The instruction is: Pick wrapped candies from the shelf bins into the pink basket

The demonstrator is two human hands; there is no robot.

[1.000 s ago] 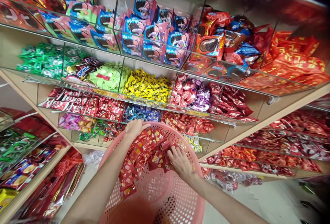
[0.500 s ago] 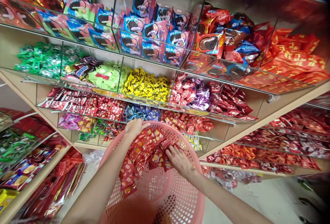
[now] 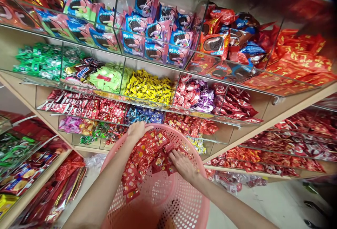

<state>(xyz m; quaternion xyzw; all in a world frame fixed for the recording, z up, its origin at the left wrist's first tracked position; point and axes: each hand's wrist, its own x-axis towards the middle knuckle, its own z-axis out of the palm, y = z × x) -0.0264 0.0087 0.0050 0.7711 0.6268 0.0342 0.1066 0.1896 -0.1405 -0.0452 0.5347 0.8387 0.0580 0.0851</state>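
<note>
A pink perforated plastic basket (image 3: pixel 193 187) stands tilted before the shelves. My left hand (image 3: pixel 137 130) is closed over its far rim. Inside lie red candy packets (image 3: pixel 149 148), heaped toward the far and left side, while the basket's near bottom shows bare pink plastic. My right hand (image 3: pixel 181 164) reaches in over the right rim, its fingers curled on the packets at the heap's right edge. Its fingertips are partly hidden among the packets.
Clear-fronted shelves hold blue and pink cookie packs (image 3: pixel 133 43), yellow candies (image 3: pixel 149 86), green candies (image 3: pixel 42 60) and red packs (image 3: pixel 300 60). More candy shelves flank left and right. Plastic bags (image 3: pixel 237 180) lie low at the right.
</note>
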